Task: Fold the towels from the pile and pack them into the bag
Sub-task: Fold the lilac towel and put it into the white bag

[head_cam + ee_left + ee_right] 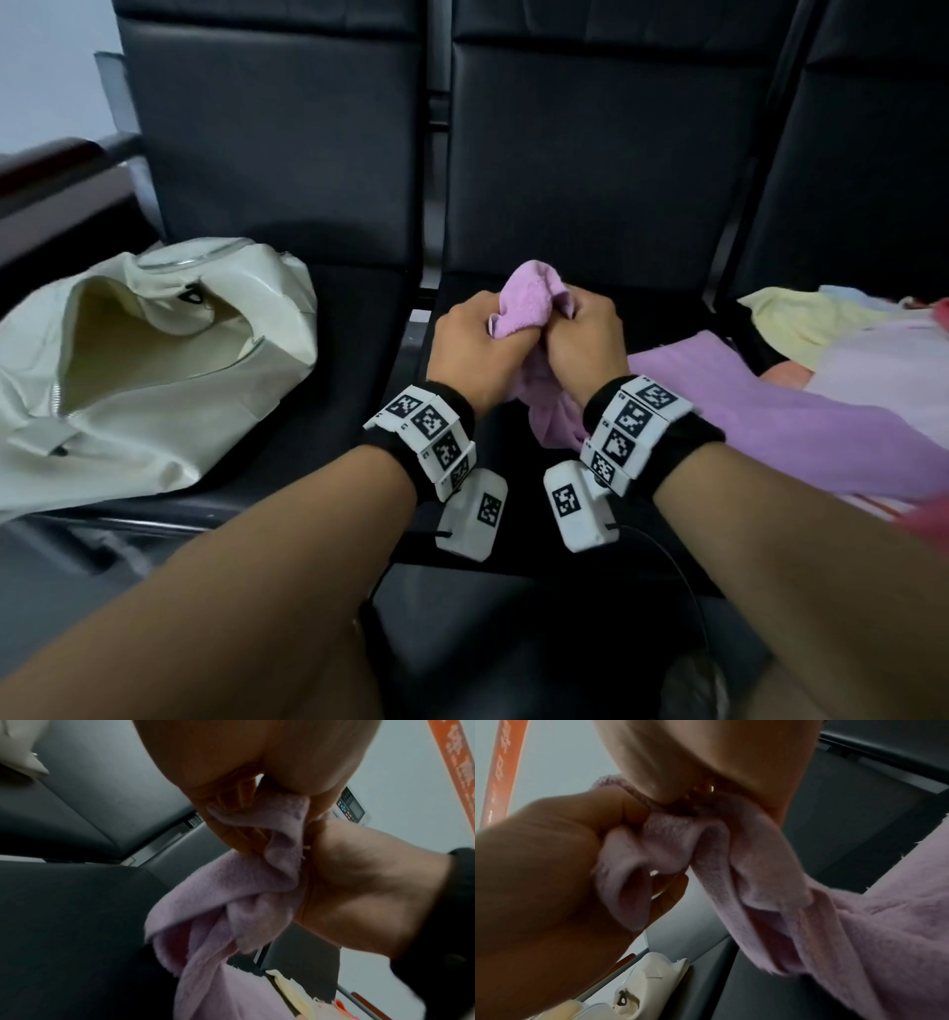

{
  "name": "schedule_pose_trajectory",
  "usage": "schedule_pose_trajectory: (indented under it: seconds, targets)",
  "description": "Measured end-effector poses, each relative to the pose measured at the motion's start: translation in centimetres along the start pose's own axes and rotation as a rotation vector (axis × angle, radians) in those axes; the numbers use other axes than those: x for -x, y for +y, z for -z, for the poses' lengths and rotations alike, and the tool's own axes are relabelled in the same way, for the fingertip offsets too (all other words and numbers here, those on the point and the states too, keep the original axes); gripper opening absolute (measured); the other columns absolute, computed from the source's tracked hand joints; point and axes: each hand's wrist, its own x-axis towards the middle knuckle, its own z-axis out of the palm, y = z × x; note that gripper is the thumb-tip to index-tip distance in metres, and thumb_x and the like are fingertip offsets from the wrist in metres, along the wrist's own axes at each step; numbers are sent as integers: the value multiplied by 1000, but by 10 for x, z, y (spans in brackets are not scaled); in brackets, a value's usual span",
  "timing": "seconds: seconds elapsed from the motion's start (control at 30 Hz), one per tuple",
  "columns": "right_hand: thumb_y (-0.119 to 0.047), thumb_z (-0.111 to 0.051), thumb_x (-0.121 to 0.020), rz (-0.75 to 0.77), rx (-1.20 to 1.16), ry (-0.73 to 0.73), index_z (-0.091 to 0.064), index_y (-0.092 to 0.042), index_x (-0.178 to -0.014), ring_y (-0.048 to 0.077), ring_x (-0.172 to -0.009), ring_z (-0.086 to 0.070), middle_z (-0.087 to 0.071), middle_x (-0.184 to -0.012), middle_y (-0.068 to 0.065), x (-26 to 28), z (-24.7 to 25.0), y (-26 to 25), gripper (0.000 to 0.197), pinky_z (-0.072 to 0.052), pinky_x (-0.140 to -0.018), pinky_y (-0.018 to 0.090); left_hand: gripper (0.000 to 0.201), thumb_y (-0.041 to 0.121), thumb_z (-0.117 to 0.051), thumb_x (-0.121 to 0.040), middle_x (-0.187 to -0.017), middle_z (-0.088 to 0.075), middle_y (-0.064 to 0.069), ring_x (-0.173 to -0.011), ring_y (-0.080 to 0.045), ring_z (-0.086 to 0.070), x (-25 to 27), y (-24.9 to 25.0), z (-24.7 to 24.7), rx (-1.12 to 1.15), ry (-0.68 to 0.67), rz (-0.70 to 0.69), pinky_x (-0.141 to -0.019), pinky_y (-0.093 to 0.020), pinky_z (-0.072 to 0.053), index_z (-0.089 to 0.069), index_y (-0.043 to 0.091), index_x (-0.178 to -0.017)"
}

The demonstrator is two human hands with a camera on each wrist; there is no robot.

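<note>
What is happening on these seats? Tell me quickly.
A person is handling towels over a row of black seats. Both the left hand and the right hand grip a bunched end of a purple towel, which trails to the right toward the pile of other towels. It is not folded yet. The cream bag lies unzipped on the left seat; no towel shows inside it.

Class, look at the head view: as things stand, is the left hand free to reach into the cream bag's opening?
Probably not yet. The left hand grips the purple towel together with the right hand. The cream bag lies unzipped to its left, with nothing between.
</note>
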Motion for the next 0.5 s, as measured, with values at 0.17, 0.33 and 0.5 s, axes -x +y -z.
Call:
schedule_pose_trajectory:
  seconds: [0.17,0.33,0.5]
  targets:
    - [-16,-59,-90,-19,59,-3,-57,-16,-63,17,-64,-57,-61,-63,0,-19,11,25,27,-49,-62,36,21,39,-61,-69,-61,-60,4,-62,-20,-59,-10,-6,-13,-150,-5,21,-61,-36,-49,-54,21,-61]
    - [-15,-64,-88,-51,19,-8,-59,-20,-66,15,-65,-60,-62,-62,-7,-27,23,57,24,-52,-64,36,22,39,-69,-65,-59,-58,9,-63,-17,-58,-32,-12,-35,-172,28,87,-61,-35,-51,-56,21,-67]
    - [-14,-61,-88,-69,6,8,-69,-20,-85,18,-78,-68,-70,-77,-4,-42,32,65,11,-57,-72,37,30,47,-71,-49,-66,-64,12,-70,-15,-65,-40,-16,-51,-131,-94,153,-67,-38,-58,-61,32,-73]
